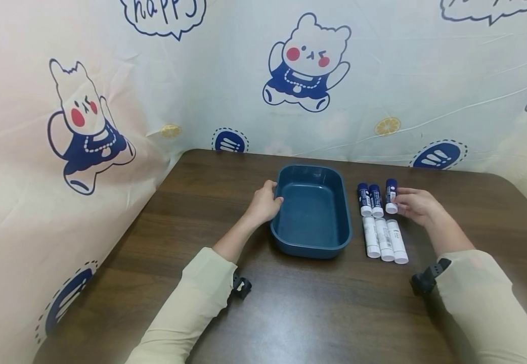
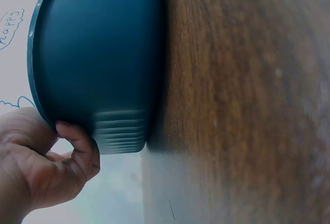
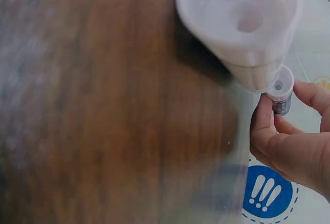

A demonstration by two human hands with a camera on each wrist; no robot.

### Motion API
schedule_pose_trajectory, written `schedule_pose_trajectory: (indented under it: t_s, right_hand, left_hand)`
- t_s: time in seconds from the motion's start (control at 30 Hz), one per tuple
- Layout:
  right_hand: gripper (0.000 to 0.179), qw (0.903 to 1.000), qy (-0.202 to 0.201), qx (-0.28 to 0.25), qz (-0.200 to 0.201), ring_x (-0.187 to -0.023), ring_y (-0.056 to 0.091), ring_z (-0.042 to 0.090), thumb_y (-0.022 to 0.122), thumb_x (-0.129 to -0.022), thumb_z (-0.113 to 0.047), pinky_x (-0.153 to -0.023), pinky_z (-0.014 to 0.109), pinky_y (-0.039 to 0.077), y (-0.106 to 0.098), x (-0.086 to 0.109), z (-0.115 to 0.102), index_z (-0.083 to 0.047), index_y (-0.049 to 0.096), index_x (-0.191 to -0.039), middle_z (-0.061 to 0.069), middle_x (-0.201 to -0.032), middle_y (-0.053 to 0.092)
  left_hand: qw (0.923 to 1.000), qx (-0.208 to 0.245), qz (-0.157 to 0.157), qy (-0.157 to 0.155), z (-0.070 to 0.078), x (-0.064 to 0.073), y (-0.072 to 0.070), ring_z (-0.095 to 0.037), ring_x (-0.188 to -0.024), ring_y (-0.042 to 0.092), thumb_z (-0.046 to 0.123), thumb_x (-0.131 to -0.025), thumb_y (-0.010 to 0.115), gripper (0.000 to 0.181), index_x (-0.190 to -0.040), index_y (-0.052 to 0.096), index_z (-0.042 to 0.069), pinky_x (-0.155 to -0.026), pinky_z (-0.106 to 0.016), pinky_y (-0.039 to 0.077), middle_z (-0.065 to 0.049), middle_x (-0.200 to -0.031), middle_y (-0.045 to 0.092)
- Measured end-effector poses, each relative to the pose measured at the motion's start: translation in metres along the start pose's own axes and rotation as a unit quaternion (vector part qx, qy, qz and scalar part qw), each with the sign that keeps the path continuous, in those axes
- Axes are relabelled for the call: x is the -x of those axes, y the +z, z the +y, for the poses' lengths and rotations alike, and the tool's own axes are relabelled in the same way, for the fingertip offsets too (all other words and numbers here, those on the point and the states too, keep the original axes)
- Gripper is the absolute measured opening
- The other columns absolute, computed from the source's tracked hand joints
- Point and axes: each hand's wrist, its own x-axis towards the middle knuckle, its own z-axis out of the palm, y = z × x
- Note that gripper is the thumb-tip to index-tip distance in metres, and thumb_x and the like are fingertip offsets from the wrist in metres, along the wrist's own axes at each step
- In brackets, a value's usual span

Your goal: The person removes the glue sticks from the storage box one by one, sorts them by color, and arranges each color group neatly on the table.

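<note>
A dark teal plastic bin stands upright on the table with nothing in it. My left hand grips its left rim, thumb and fingers on either side of the wall, as the left wrist view shows closely. To the bin's right, my right hand pinches a glue stick with a navy cap and white base. Two similar navy-capped glue sticks lie just left of it. Several white tubes are in view nearer to me, lying side by side, one the right-hand white tube.
The brown wooden table stretches around the bin and tubes. Behind it and at the sides hangs a pale cloth printed with cartoon bears. Each sleeve end carries a black wrist camera.
</note>
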Motion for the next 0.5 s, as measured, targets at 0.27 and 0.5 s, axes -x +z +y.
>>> schedule_pose_trajectory:
  t_s: [0.27,0.5]
  right_hand:
    - [0.070,0.9993,-0.005,0.037,0.009,-0.072,0.053,0.001,0.051,-0.089,0.000,-0.073,0.018,0.050,0.0023,-0.0021,0.0036,0.007,0.007,-0.144,0.019,-0.119,0.039]
    - [0.071,0.9913,-0.010,0.129,0.027,-0.070,0.053,0.000,0.054,-0.087,-0.002,-0.071,0.016,0.050,0.0069,-0.0033,0.0033,0.008,0.011,-0.143,0.019,-0.117,0.041]
  left_hand:
    - [1.0000,0.001,-0.001,0.001,0.0001,0.0005,-0.0003,-0.023,-0.096,0.057,0.011,-0.096,0.049,0.046,-0.138,0.032,0.003,-0.081,-0.037,0.051,-0.019,-0.122,0.053]
    - [1.0000,-0.001,-0.002,0.002,0.0001,0.0005,-0.0003,-0.023,-0.097,0.057,0.012,-0.096,0.048,0.047,-0.139,0.032,0.003,-0.080,-0.035,0.051,-0.019,-0.126,0.051]
